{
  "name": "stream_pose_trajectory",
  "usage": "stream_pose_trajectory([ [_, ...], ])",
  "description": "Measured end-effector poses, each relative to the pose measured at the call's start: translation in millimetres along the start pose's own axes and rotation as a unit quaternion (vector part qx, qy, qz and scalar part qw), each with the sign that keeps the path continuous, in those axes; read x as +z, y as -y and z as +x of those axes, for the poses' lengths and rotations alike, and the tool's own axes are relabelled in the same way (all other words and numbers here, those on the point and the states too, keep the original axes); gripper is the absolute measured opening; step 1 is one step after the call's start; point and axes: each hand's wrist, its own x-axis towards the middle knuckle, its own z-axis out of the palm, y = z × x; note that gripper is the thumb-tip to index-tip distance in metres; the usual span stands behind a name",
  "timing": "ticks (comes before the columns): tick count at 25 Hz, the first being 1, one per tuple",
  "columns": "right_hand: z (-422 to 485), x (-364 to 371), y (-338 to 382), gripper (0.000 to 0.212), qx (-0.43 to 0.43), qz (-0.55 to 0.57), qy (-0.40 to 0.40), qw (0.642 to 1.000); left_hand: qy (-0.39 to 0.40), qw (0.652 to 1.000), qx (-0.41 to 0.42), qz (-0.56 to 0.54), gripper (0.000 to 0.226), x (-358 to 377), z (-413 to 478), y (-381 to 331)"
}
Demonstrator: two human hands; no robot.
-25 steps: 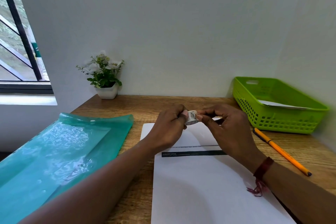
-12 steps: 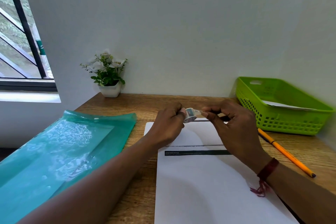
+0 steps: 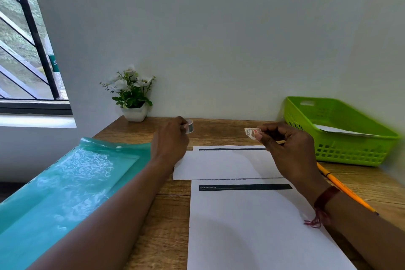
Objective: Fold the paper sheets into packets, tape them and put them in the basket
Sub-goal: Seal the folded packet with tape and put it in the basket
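A tape roll (image 3: 190,126) was gripped by curled fingers of the left hand (image 3: 169,141); a short tape strip (image 3: 251,132) was pinched between thumb and forefinger of the right hand (image 3: 287,149).

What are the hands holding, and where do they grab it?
The left hand holds the tape roll by its rim. The right hand pinches a short tape piece by one end.
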Motion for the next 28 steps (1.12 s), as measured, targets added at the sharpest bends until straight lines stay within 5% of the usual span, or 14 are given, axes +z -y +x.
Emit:
stream_pose_trajectory([
  [6,5,-4,-10,0.028,0.057,0.027,0.01,0.998,0.034,0.998,-0.005,0.052,0.017,5,-3,13],
  [12,12,-14,-12,0.009,0.047,-0.038,0.042,0.997,0.037,0.997,-0.002,0.065,0.014,11,-2,19],
  [16,21,-22,-18,0.024,0.048,-0.057,0.055,0.996,0.025,0.997,0.009,0.066,0.03,4,-4,4],
  [20,28,-36,-31,0.02,0.046,-0.091,0.077,0.992,0.05,0.988,0.144,0.018,0.028,-6,-20,-32],
  [24,32,-45,-46,0.015,-0.026,-0.209,0.11,0.971,0.137,0.938,0.315,0.041,0.026,-2,-33,-69],
  [28,33,-48,-54,0.022,-0.07,-0.246,0.16,0.953,0.151,0.914,0.37,0.067,0.026,17,-38,-106],
])
